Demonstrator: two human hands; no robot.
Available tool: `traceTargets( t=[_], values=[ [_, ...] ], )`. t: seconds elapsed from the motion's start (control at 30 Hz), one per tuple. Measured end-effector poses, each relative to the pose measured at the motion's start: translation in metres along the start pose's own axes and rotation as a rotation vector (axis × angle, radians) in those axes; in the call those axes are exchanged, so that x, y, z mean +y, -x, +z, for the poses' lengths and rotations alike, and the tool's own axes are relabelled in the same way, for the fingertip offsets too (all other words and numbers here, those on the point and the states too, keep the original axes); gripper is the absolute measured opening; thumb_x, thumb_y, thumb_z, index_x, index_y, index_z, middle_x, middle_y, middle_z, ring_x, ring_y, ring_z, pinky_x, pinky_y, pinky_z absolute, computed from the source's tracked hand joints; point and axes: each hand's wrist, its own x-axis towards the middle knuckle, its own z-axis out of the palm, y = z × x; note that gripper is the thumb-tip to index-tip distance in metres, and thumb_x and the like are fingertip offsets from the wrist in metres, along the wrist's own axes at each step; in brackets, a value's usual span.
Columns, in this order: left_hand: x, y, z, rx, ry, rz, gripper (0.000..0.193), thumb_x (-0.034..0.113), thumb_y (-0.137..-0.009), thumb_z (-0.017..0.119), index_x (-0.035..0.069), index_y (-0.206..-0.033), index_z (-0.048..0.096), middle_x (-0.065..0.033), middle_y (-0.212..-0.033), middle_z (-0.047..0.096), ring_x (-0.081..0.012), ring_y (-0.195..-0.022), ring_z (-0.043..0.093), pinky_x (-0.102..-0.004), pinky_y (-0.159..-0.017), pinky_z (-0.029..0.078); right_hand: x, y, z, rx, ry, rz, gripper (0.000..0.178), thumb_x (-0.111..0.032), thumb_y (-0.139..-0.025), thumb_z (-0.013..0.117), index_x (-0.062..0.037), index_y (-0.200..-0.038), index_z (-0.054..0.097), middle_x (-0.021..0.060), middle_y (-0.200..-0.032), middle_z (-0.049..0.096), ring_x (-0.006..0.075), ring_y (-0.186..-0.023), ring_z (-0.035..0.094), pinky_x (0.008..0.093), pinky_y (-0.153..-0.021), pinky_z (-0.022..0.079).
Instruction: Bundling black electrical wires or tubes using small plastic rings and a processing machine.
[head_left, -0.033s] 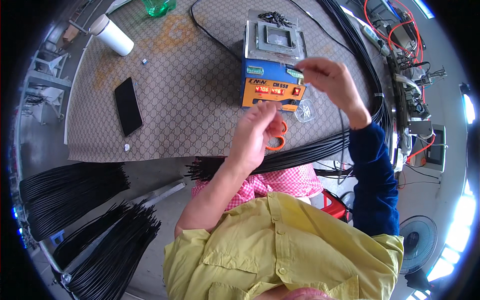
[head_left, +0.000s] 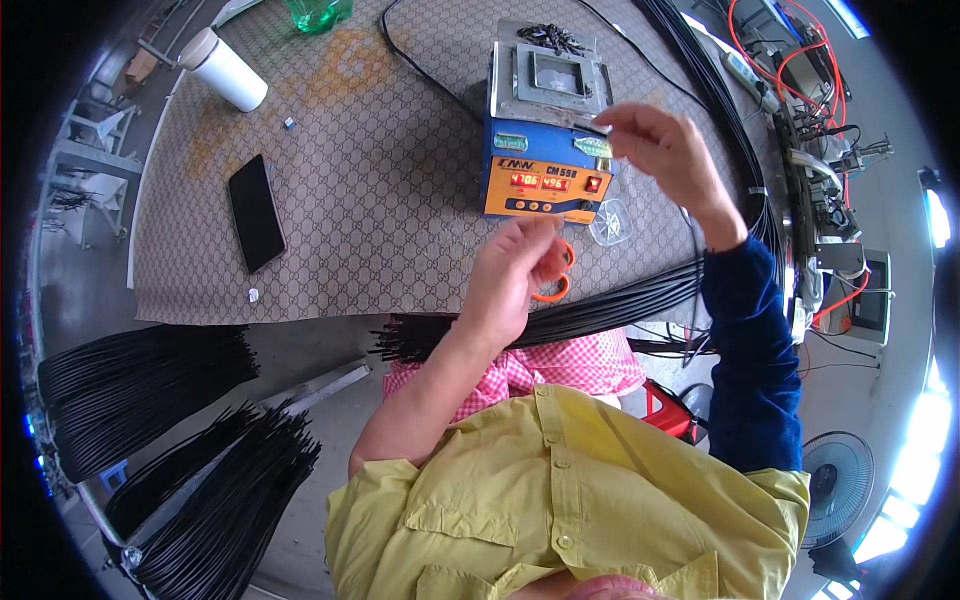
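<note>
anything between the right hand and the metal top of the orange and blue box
Nothing visible. The right hand is raised at the front right corner of the orange and blue box, fingertips at the edge of its metal top plate. The left hand is nearer the person, over the orange-handled scissors, out of that path.

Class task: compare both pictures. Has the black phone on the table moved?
No. The black phone lies at the same spot, left of the orange box.
</note>
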Motion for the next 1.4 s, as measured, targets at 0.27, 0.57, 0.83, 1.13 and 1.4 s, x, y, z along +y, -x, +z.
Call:
traceTargets(
  t=[0.27, 0.57, 0.83, 1.13, 1.4],
  values=[
    [-0.038, 0.021, -0.035, 0.112, -0.141, -0.215, 0.014, 0.017, -0.086, 0.051, 0.005, -0.090, 0.054, 0.0010, -0.072, 0.054, -0.0054, -0.062, 0.049, -0.0192, -0.059, 0.040, 0.014, -0.067, -0.022, -0.035, 0.562, -0.291, 0.014, -0.010, -0.077, 0.052, -0.0001, -0.083, 0.059, 0.0090, -0.064, 0.057, 0.0159, -0.057, 0.055, 0.0269, -0.054, 0.043],
    [-0.039, 0.023, -0.050, 0.151, -0.055, -0.236, 0.012, 0.014, -0.085, 0.050, 0.004, -0.090, 0.055, 0.0011, -0.071, 0.052, -0.0053, -0.061, 0.047, -0.0185, -0.056, 0.038, 0.021, -0.102, -0.004, -0.129, 0.776, -0.201, 0.014, -0.012, -0.076, 0.051, -0.0012, -0.078, 0.060, 0.0135, -0.071, 0.060, 0.0251, -0.066, 0.058, 0.0335, -0.063, 0.045],
    [-0.038, 0.022, -0.051, 0.155, -0.050, -0.245, 0.012, 0.013, -0.086, 0.050, 0.004, -0.090, 0.055, 0.0007, -0.071, 0.052, -0.0057, -0.061, 0.047, -0.0186, -0.056, 0.038, 0.019, -0.100, 0.002, -0.113, 0.859, -0.181, 0.014, -0.012, -0.075, 0.051, -0.0019, -0.076, 0.060, 0.0138, -0.071, 0.060, 0.0271, -0.067, 0.058, 0.0345, -0.063, 0.046],
    [-0.039, 0.021, -0.052, 0.155, -0.041, -0.234, 0.013, 0.014, -0.086, 0.050, 0.003, -0.091, 0.055, 0.0003, -0.070, 0.052, -0.0061, -0.060, 0.047, -0.0186, -0.055, 0.037, 0.016, -0.096, 0.006, -0.107, 0.905, -0.158, 0.014, -0.012, -0.074, 0.050, -0.0017, -0.076, 0.059, 0.0149, -0.070, 0.060, 0.0291, -0.067, 0.059, 0.0365, -0.062, 0.046],
    [-0.041, 0.021, -0.055, 0.130, -0.040, -0.225, 0.014, 0.021, -0.085, 0.054, 0.008, -0.083, 0.054, 0.0021, -0.069, 0.053, -0.0039, -0.059, 0.048, -0.0178, -0.056, 0.039, 0.018, -0.095, 0.005, -0.105, 0.865, -0.165, 0.014, -0.011, -0.074, 0.049, -0.0013, -0.076, 0.059, 0.0158, -0.070, 0.059, 0.0308, -0.066, 0.058, 0.0365, -0.061, 0.046]
  ],
)
